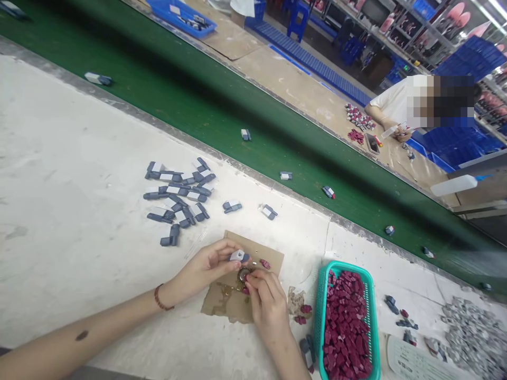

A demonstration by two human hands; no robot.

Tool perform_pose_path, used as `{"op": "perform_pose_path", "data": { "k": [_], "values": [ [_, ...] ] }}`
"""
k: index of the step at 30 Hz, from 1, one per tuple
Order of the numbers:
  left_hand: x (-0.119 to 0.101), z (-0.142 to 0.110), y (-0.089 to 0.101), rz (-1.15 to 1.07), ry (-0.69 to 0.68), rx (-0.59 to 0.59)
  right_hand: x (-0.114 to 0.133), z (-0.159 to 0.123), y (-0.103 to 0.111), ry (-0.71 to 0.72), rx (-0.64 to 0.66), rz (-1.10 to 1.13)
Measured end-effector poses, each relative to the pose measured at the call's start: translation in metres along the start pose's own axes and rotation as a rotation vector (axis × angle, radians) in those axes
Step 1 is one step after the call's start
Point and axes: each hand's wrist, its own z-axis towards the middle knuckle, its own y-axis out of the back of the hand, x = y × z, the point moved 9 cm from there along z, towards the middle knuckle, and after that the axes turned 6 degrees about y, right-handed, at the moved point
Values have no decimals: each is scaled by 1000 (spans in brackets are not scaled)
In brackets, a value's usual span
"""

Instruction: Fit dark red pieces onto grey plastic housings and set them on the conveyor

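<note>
Bare forearms cross a scuffed white worktop bordering a green conveyor; shelving lines the room beyond. Left hand pinches a white-and-slate part, dark-spotted, above brown cardboard. Right hand bunches its fingers at a round dish; grip indeterminable.

White worktable, green conveyor, blue stool, loaded shelves, strip lights

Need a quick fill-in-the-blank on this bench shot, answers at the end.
1. The grey part is held in the person's ____ hand.
2. In the picture, the teal basket is to the ____ of the brown sheet.
3. The conveyor belt is coloured ____.

Missing words: left; right; green.
</note>
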Motion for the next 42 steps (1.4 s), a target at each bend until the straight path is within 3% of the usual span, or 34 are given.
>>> {"op": "perform_pose_path", "data": {
  "k": [4,8,11,14,16,21,27,34,42],
  "values": [
    [-3,-2,-1,127,-43,0,-4,-1,-1,-55,-2,76],
    [-4,-5,-2,247,-73,-19,-35,-12,1,-394,-82,357],
    [-4,-7,-5,317,-107,-4,-56,-24,3,-640,-253,589],
    [-6,-8,-6,385,-141,-5,-63,-25,4,-739,-363,749],
    [-9,-8,-8,422,-178,6,-64,-22,3,-757,-370,782],
    [-14,-11,-13,469,-256,51,-62,-9,-2,-716,-301,813],
    [-14,-11,-16,472,-253,75,-53,-1,-2,-645,-295,721],
    [-13,-13,-16,529,-260,71,-28,16,11,-402,-145,473],
    [-7,-18,-23,627,-271,134,-10,18,21,-260,51,324]
  ]
}}
